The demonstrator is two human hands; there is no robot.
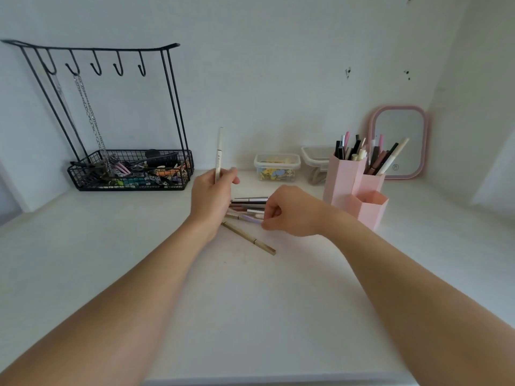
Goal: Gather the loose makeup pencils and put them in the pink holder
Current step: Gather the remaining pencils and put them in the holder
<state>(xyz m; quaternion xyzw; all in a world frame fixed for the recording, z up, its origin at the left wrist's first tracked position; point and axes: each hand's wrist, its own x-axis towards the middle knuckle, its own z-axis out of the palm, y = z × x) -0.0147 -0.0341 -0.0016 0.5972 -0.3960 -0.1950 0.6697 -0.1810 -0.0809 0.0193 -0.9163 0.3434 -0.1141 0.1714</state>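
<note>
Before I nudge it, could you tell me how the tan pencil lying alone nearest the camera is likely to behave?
The tan pencil looks thin and rigid, so probably light and stiff. Lying flat on the smooth white table, it may roll or skid if pushed sideways.

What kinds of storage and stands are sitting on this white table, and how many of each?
Pink hexagonal holder with three joined cups: 1
Clear plastic lidded boxes: 2, one with colourful bits, one beside it
Black wire rack with hooks and basket: 1
Pink-framed mirror: 1
Total: 5
</note>
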